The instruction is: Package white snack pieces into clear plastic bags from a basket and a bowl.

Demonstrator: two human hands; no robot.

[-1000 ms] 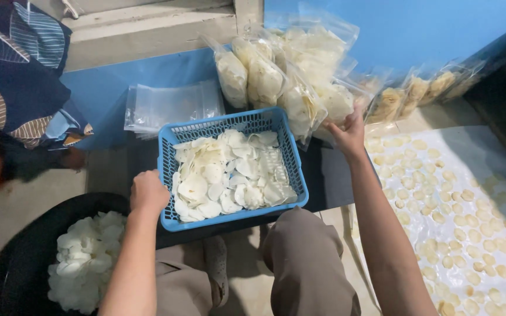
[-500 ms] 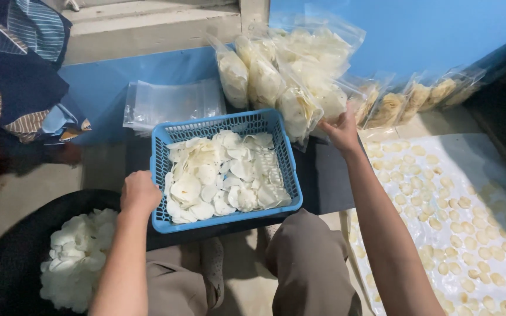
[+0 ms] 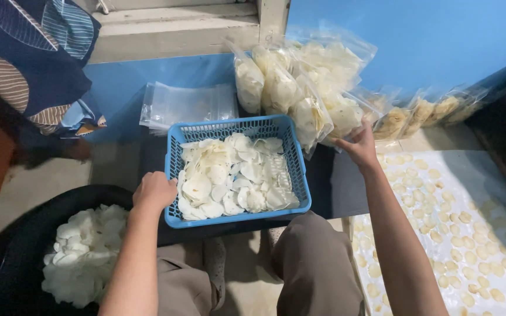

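The left hand has its grip closed on the blue basket rim. The right hand, grip spread, touches the leaning filled bags; nudged, they might slump into the crackers beside the left grip.

Centre: the basket sits in front of the person's knees, with chips in it.
Near left: the tub lies left of the basket, holding a heap of chips.
Far left: a stack of empty bags lies behind the basket.
Far right: filled bags lean behind the basket's far right corner.
Right: a sheet on the floor carries spread chips.
Hands: left hand on the basket's near left rim; right hand at the filled bags.
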